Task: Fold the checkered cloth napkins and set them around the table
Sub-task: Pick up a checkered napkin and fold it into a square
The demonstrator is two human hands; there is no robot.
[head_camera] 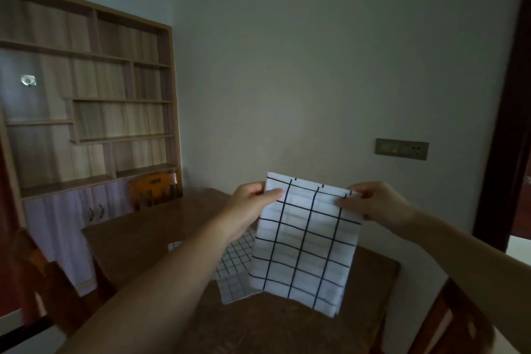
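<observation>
Left hand (253, 204) and right hand (379, 204) pinch napkin (304, 244) above table (138, 241).

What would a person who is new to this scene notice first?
First, the large-check napkin, hanging in mid-air at centre, with the left hand and right hand pinching its top corners. Behind it, a finer-check napkin lies on the brown table. A wooden shelf unit fills the left wall.

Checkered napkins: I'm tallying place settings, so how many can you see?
2: one napkin held up by both hands, one finer-checked napkin on the table behind it, partly hidden. More may be hidden.
</observation>
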